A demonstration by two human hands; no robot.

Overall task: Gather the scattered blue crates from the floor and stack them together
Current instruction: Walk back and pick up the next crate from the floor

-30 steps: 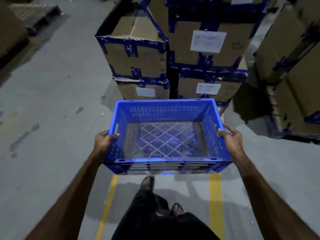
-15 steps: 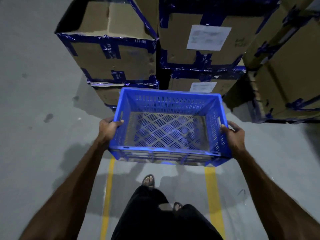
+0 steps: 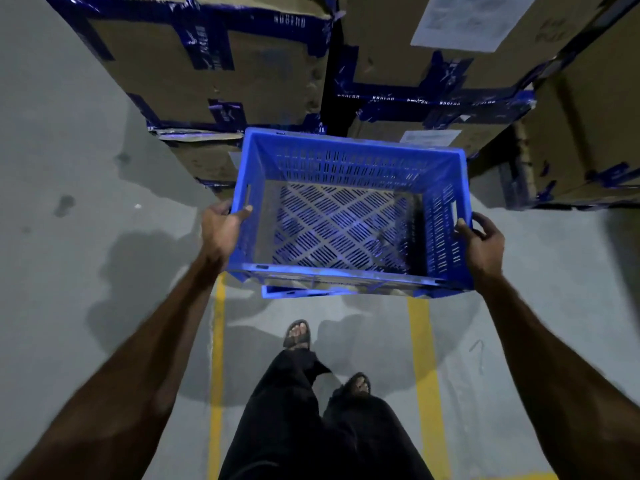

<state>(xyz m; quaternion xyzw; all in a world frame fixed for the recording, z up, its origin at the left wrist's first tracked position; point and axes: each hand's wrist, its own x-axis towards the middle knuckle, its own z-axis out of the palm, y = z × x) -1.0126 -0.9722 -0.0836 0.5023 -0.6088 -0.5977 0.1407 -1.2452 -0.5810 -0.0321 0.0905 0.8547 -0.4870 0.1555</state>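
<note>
**Inspector:** What is the person holding?

**Assistant:** One blue crate (image 3: 349,216), empty, carried level off the floor between the two hands. The left hand (image 3: 221,226) is gripping the left wall by its rim, thumb hooked over the top edge and fingers wrapped on the outer side. The right hand (image 3: 481,240) is gripping the right wall likewise, thumb over the rim beside the handle slot, fingers curled on the outside.

**Inspector:** Which step is in hand?

**Assistant:** I am judging it as the carrying step: one crate is gathered and in transit, not yet stacked. No other crate and no stack is showing in the head view.

**Inspector:** What is lying around the hands?

**Assistant:** Just beyond the crate's far edge, taped cardboard cartons (image 3: 221,74) are standing in tall piles, more of them beyond the right hand. Below the hands, two yellow floor lines (image 3: 420,341) are running toward the person, whose sandalled feet are showing between them.

**Inspector:** What is the next move calling for?

**Assistant:** Finding the stacking spot, which is out of sight, and likely turning aside, since the cartons are blocking the way ahead. Both grips ought to be kept even so the crate is staying level, then lowered squarely onto the pile.
</note>
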